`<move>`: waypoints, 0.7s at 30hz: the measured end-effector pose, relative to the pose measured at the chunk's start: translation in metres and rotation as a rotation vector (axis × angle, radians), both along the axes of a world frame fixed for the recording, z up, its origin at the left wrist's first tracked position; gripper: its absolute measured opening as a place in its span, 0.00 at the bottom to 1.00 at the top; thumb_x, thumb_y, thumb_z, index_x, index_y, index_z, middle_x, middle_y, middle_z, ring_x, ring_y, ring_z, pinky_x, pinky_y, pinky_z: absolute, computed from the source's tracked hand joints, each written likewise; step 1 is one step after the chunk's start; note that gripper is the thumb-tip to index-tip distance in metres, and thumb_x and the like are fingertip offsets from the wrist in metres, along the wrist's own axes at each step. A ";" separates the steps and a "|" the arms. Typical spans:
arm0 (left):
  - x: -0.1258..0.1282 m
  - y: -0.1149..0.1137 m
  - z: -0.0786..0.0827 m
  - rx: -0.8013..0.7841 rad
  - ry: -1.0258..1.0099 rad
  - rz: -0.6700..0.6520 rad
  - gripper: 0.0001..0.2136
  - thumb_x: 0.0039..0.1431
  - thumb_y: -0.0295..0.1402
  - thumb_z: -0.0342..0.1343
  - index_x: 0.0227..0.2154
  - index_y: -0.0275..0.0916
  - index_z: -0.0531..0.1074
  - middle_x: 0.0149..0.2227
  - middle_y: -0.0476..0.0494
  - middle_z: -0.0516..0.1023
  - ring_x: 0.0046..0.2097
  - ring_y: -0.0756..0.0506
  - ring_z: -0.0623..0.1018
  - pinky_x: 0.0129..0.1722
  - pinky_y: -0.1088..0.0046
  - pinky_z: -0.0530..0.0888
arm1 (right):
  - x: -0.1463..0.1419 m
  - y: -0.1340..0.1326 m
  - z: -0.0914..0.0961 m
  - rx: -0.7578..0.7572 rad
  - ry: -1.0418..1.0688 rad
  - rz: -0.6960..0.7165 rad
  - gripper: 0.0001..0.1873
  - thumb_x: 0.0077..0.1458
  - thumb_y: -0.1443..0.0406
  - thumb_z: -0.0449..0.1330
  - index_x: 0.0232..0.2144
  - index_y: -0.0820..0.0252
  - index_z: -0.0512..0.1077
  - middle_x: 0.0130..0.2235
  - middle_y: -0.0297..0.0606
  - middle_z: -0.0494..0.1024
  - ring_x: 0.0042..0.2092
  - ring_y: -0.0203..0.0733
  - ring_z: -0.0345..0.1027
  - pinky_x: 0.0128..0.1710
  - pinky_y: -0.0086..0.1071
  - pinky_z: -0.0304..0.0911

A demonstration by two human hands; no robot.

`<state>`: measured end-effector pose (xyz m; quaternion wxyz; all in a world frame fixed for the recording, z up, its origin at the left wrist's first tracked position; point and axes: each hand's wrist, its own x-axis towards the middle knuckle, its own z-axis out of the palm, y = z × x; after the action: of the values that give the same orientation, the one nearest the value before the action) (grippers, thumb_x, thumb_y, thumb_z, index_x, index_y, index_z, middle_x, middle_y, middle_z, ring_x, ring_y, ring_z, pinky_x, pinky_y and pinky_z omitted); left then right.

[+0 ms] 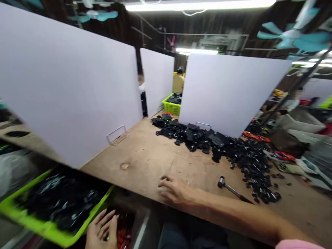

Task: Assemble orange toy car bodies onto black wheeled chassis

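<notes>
My right hand (176,190) rests on the wooden tabletop (145,155) near its front edge. Its fingers are loosely bent and a little apart, and I see nothing in them. Below the table's edge, my left hand (102,230) is by the rim of a lime-green basket (49,230) filled with black pieces (59,197). The left fingers are half bent with gaps between them, and no held object shows. Beside that hand, reddish items (124,230) lie in a dark container. A hammer (230,186) lies on the table by my right forearm.
Black plastic parts (194,136) spread along the back and right of the table. White partition boards (233,90) stand around it, one on a wire stand (118,135). Another green basket (171,108) sits farther back. People are partly visible beyond the boards. Bags and containers crowd the right side.
</notes>
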<state>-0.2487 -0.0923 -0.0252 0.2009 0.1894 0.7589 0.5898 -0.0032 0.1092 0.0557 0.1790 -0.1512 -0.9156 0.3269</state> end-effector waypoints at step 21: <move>-0.022 0.494 0.090 -0.209 0.856 -0.618 0.43 0.63 0.63 0.45 0.71 0.35 0.59 0.75 0.21 0.48 0.72 0.13 0.50 0.65 0.30 0.56 | 0.298 -0.021 -0.085 0.523 -0.249 -1.270 0.18 0.69 0.55 0.53 0.47 0.43 0.83 0.52 0.46 0.82 0.54 0.55 0.78 0.51 0.49 0.75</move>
<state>-0.2705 0.4018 0.0644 0.0554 0.6063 0.7366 0.2945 0.2948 0.0887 -0.0294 0.2598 -0.6456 -0.7122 -0.0920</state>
